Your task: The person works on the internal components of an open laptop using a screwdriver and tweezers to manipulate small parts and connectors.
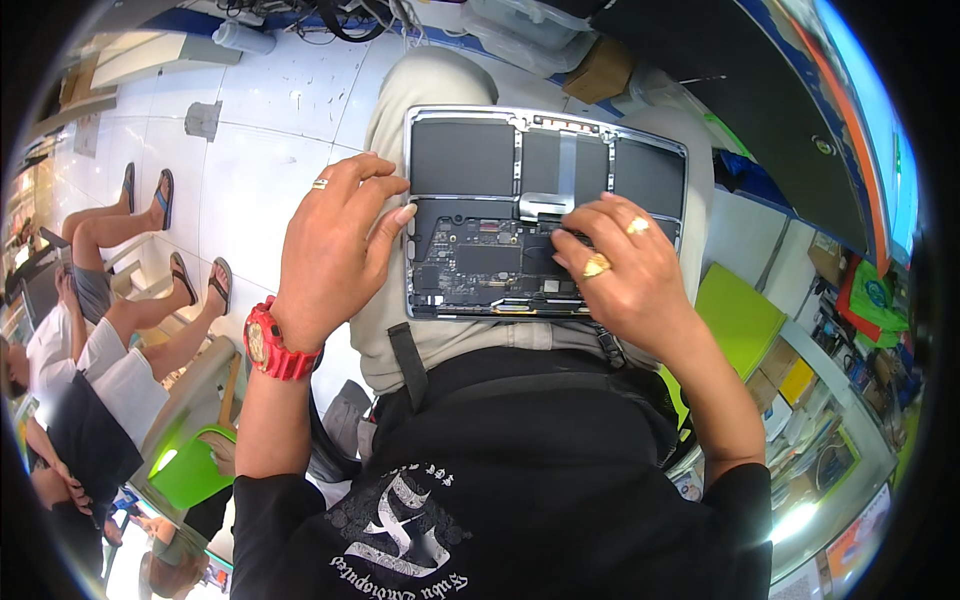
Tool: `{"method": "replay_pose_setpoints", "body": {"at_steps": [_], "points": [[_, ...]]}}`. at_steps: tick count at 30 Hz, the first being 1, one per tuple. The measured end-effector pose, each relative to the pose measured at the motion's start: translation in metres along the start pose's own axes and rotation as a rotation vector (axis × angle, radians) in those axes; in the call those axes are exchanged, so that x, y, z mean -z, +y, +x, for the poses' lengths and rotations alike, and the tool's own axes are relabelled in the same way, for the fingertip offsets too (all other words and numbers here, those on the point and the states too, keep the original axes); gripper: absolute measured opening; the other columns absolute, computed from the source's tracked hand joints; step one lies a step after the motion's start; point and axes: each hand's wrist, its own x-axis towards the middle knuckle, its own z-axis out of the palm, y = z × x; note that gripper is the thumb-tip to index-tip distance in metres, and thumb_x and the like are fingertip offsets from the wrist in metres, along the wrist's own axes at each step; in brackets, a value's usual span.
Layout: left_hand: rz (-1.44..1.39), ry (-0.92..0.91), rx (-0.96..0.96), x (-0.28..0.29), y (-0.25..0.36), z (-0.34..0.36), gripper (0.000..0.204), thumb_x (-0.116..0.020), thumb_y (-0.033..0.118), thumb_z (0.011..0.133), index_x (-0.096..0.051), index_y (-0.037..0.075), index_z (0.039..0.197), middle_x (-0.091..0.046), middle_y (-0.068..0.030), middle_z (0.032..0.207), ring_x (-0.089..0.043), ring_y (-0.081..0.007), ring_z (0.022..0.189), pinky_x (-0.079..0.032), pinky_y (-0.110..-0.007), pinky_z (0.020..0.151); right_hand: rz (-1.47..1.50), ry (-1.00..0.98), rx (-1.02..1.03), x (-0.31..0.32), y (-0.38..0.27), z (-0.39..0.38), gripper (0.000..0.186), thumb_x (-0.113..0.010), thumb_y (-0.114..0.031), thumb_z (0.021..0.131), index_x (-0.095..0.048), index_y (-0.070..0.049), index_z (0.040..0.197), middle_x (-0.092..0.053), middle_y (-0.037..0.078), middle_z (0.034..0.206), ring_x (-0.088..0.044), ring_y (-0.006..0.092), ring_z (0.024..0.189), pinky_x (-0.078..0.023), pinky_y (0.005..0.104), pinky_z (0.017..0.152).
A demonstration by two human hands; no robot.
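An opened laptop base [490, 255] lies across my thighs, its inside facing up. Black battery packs [463, 158] fill its far half, and a dark circuit board [480, 262] takes up the near half. My left hand [343, 225] is at the left edge, its thumb and curled fingers against the metal rim. Over the right part of the board, my right hand [625, 265] has its fingers bent and drawn together. What its fingertips hold, if anything, is hidden. Beside them, a silvery strip [545, 206] lies near the middle of the laptop.
At the right stands a dark panel [740, 90] with an orange edge, near a green surface [735, 310] and a glass case [830, 440]. Plastic boxes [530, 35] and a brown carton [600, 70] are at the far side. Seated people [90, 340] are at the left.
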Motion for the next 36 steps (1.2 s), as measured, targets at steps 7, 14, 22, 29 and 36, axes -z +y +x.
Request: {"method": "replay_pose_setpoints", "body": {"at_steps": [7, 14, 22, 29, 36], "points": [[-0.136, -0.089, 0.091, -0.002, 0.0, 0.005, 0.023, -0.078, 0.011, 0.099, -0.075, 0.001, 0.12, -0.072, -0.0164, 0.136, -0.071, -0.0385, 0.122, -0.057, -0.047, 0.103, -0.048, -0.145, 0.194, -0.027, -0.007, 0.049, 0.019, -0.07, -0.013, 0.086, -0.078, 0.002, 0.095, -0.069, 0.013, 0.102, -0.07, 0.03, 0.104, -0.058, 0.0514, 0.108], [-0.155, -0.141, 0.061, -0.007, -0.002, 0.0, 0.022, -0.079, 0.013, 0.099, -0.076, 0.002, 0.117, -0.072, -0.0143, 0.133, -0.072, -0.0365, 0.116, -0.057, -0.047, 0.099, -0.172, -0.225, 0.311, -0.03, -0.01, 0.06, 0.017, -0.072, -0.017, 0.085, -0.08, -0.003, 0.084, -0.068, 0.011, 0.094, -0.072, 0.0281, 0.096, -0.059, 0.049, 0.104], [-0.147, -0.123, 0.022, -0.008, -0.003, 0.001, 0.022, -0.079, 0.012, 0.097, -0.076, 0.001, 0.116, -0.073, -0.0135, 0.128, -0.072, -0.0359, 0.113, -0.057, -0.046, 0.098, -0.268, -0.419, 0.387, -0.026, -0.022, 0.07, 0.02, -0.072, -0.015, 0.082, -0.081, 0.002, 0.087, -0.069, 0.013, 0.097, -0.074, 0.0293, 0.097, -0.061, 0.0503, 0.109], [-0.151, -0.119, 0.019, -0.008, -0.003, 0.002, 0.02, -0.079, 0.01, 0.096, -0.077, 0.001, 0.114, -0.073, -0.0133, 0.125, -0.072, -0.0358, 0.11, -0.057, -0.046, 0.096, -0.333, -0.405, 0.482, -0.028, -0.019, 0.069, 0.022, -0.07, -0.016, 0.088, -0.081, 0.003, 0.091, -0.07, 0.015, 0.1, -0.075, 0.0304, 0.098, -0.061, 0.0504, 0.11], [-0.118, -0.108, -0.022, -0.011, -0.002, 0.004, 0.018, -0.079, 0.011, 0.096, -0.078, 0.001, 0.111, -0.072, -0.0126, 0.118, -0.071, -0.0352, 0.107, -0.056, -0.046, 0.095, -0.36, -0.42, 0.483, -0.029, -0.02, 0.068, 0.022, -0.069, -0.016, 0.09, -0.08, 0.003, 0.092, -0.07, 0.015, 0.101, -0.074, 0.0309, 0.1, -0.061, 0.0497, 0.11]]}}
